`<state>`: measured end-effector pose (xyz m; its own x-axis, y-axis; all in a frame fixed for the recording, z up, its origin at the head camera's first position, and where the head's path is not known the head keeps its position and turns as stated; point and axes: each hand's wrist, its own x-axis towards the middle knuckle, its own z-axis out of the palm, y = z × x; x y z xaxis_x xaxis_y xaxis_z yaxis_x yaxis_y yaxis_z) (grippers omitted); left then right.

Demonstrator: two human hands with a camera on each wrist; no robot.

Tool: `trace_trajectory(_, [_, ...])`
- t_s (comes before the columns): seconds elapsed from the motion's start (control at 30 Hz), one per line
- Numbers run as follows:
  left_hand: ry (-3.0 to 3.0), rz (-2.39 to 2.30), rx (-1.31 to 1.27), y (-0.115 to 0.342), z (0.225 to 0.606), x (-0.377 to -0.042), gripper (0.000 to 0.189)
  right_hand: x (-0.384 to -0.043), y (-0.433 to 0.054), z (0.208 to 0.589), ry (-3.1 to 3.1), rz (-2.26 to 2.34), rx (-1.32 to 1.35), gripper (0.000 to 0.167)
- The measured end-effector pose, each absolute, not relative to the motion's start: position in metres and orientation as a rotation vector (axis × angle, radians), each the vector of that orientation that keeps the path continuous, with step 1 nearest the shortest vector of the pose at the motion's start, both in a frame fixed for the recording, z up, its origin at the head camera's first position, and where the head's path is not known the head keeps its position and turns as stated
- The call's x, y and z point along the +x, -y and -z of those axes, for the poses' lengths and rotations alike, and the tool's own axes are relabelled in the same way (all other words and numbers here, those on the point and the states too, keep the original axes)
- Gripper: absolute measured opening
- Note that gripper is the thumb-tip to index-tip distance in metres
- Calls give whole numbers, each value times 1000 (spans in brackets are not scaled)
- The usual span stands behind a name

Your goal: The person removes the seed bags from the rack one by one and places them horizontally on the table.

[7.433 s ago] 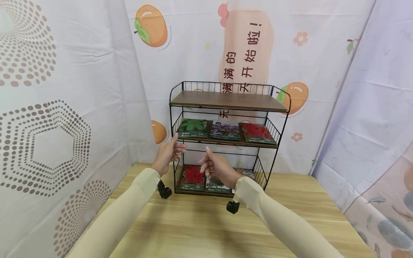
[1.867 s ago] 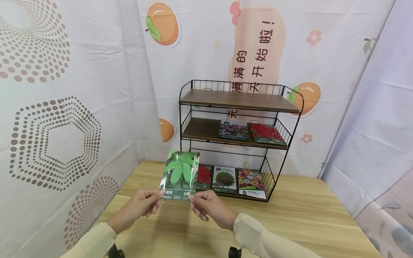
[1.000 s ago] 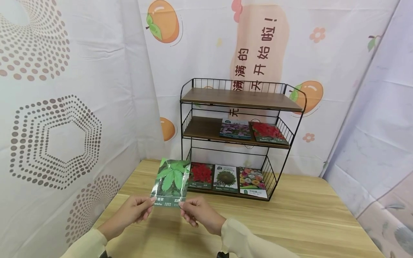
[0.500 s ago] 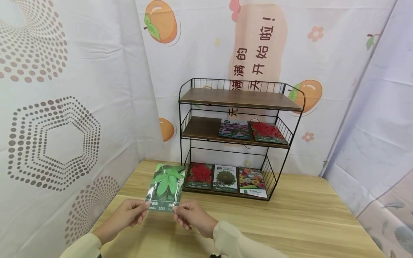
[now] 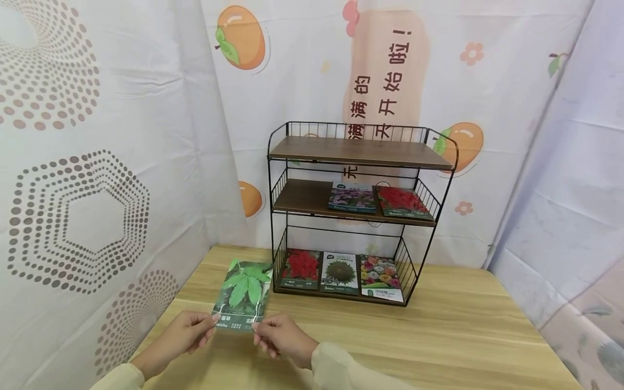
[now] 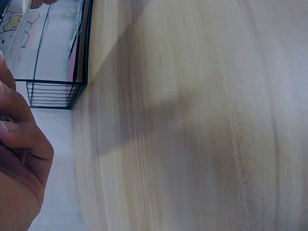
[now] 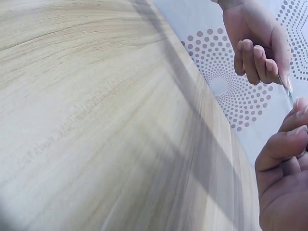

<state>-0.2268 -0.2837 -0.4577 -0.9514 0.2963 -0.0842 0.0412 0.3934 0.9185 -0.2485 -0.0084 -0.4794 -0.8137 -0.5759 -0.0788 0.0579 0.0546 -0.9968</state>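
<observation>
A seed packet [image 5: 244, 290] with a green leaf picture is held above the left part of the table, to the left of the shelf rack. My left hand [image 5: 185, 333] pinches its lower left corner between thumb and fingers. At the lower right corner, my right hand [image 5: 283, 337] pinches it the same way. In the right wrist view the packet [image 7: 289, 95] shows edge-on between the two hands, apart from the table, on which shadows fall. Only a sliver of the packet [image 6: 18, 33] appears in the left wrist view.
A three-tier rack [image 5: 361, 151] stands at the back. Its middle shelf bears a purple-flower packet [image 5: 352, 197] and a red-flower packet [image 5: 402, 201]. Below lie a red-flower packet [image 5: 301, 268], a sunflower packet [image 5: 339, 272] and a mixed-flower packet [image 5: 380, 276]. Printed curtains [image 5: 97, 130] surround the wooden table [image 5: 414, 336].
The leaf packet has left the middle shelf's left end and is now in both hands. Over the last two seconds, hands and packet have moved left and down, and the packet has tilted flatter.
</observation>
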Motion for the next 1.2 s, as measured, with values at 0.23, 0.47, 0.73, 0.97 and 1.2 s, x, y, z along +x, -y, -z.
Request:
trace_trajectory(0.23, [-2370, -1615, 260, 289, 470, -225, 55, -245, 13, 485, -1842, 1827, -520, 36])
trace_trajectory(0.47, [-2299, -1644, 260, 288, 484, -222, 53, -245, 11, 494, -1877, 1748, -537, 37])
trace_trajectory(0.73, [-2362, -1579, 271, 304, 489, -221, 53, -245, 31, 498, -1914, 1729, -525, 37])
trace_trajectory(0.97, [-2397, -1551, 269, 314, 494, -222, 50, -245, 43, 504, -1927, 1723, -498, 39])
trace_trajectory(1.2, [-2459, -1514, 290, 321, 494, -226, 47, -246, 53, 502, -1949, 1727, -453, 38])
